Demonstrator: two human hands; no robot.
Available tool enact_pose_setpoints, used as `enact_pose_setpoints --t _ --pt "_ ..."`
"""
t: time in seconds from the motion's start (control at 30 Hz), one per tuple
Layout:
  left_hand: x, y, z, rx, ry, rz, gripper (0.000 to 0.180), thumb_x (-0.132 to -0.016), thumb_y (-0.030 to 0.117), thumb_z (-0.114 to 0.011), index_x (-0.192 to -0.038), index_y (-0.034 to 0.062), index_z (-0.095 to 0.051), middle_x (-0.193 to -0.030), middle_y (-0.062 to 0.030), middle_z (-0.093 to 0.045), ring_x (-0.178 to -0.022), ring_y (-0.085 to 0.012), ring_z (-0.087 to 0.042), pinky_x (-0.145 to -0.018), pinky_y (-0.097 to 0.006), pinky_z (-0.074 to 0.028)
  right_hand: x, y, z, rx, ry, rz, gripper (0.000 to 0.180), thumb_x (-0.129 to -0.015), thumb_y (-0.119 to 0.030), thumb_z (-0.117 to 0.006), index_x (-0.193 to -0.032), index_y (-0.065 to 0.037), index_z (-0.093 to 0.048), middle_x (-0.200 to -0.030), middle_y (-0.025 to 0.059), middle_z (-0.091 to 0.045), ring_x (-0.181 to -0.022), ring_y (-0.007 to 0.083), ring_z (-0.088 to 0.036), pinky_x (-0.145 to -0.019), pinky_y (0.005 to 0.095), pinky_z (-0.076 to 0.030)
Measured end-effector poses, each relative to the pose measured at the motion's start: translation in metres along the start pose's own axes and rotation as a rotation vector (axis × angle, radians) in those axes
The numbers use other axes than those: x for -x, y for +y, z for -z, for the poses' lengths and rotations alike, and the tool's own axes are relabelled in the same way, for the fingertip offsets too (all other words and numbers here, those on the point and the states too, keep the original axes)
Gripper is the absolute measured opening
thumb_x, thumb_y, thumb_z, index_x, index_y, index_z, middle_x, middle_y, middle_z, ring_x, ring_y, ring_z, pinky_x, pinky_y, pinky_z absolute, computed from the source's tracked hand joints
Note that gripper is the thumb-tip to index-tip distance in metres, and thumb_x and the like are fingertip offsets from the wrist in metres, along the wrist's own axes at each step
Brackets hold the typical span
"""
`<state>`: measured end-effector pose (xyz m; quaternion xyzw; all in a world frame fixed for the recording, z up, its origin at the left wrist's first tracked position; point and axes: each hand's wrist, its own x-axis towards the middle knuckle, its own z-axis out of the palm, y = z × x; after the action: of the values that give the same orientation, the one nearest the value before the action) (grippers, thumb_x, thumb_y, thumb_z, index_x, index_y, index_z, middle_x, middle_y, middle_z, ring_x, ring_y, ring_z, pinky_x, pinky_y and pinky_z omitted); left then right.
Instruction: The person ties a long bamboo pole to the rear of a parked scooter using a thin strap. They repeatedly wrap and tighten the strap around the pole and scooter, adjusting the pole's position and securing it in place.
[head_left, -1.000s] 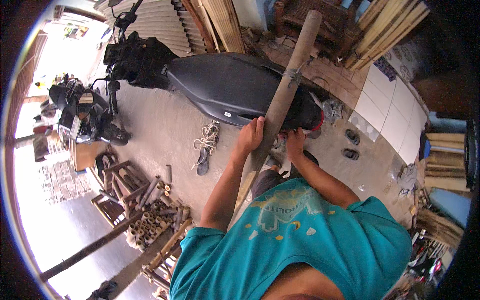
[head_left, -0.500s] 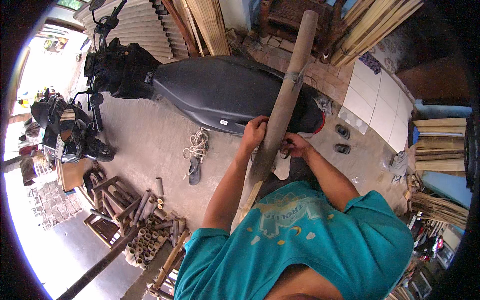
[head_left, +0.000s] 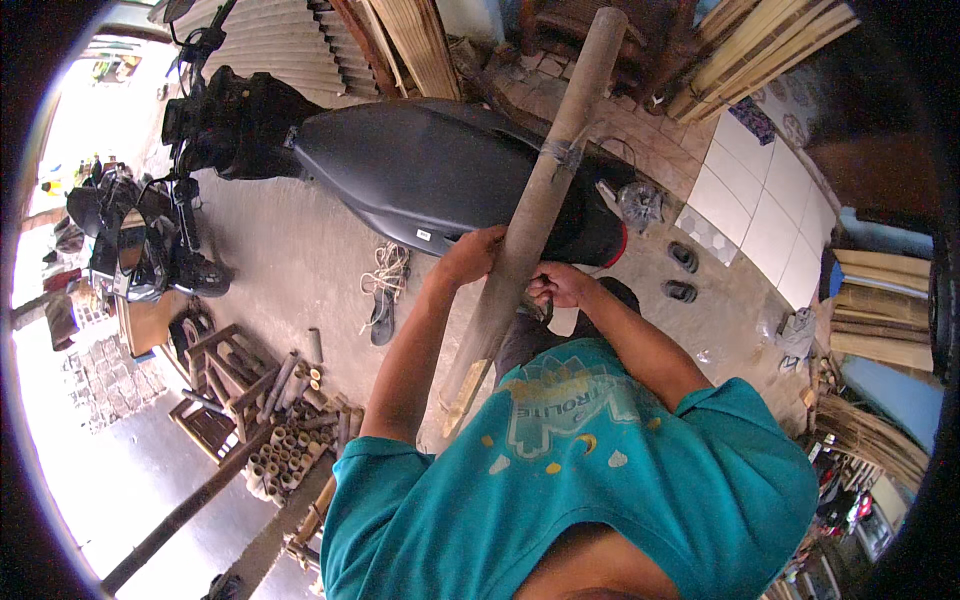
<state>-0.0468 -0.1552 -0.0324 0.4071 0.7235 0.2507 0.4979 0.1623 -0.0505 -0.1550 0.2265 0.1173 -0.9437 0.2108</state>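
A long grey-brown bamboo pole [head_left: 545, 190] slants across in front of me, its far end over the motorcycle and its near end down by my shirt. Pale bare wood [head_left: 463, 398] shows at the near end, and a dark band circles the pole farther up. My left hand [head_left: 472, 256] is closed against the left side of the pole, its fingertips hidden behind it. On the other side, my right hand [head_left: 562, 286] is closed close to the pole. Something small and dark shows between its fingers, too hidden to name.
A black motorcycle [head_left: 420, 165] stands just beyond my hands, with a second one [head_left: 135, 245] at far left. A corded sandal [head_left: 384, 300] and dark slippers [head_left: 682, 257] lie on the floor. Cut bamboo tubes [head_left: 280, 455] are piled lower left; slats [head_left: 760, 50] lean at upper right.
Both hands and the pole have shifted left in the view, and the motorcycle also sits a little farther left and higher. Both hands stay closed beside the pole.
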Motion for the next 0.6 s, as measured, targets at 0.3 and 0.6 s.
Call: enact_pose_setpoints --t 0.3,0.6 --pt "-0.001 -0.044 -0.023 0.048 0.214 -0.058 0.026 -0.093 0.017 -0.052 -0.104 -0.0038 -0.063 -0.097 -0.0232 -0.067 -0.092 -0.0306 -0.066 -0.081 -0.038 -0.049 0.008 -0.007 -0.036 0.116 -0.03 -0.022 0.016 -0.094 -0.022 -0.055 -0.085 -0.009 -0.057 -0.066 -0.0009 -0.044 -0.053 0.01 -0.038 -0.058 0.0277 -0.036" --pt "0.033 0.009 -0.059 1.208 1.043 -0.307 0.022 -0.105 0.028 -0.042 -0.106 0.0063 -0.048 -0.088 -0.0063 -0.058 -0.082 -0.0156 -0.057 -0.077 -0.032 -0.05 0.093 0.0 -0.065 1.784 0.245 0.645 0.04 -0.095 -0.026 -0.055 -0.129 -0.004 -0.05 -0.094 0.0151 -0.068 -0.086 0.0329 -0.066 -0.081 0.0436 -0.051"
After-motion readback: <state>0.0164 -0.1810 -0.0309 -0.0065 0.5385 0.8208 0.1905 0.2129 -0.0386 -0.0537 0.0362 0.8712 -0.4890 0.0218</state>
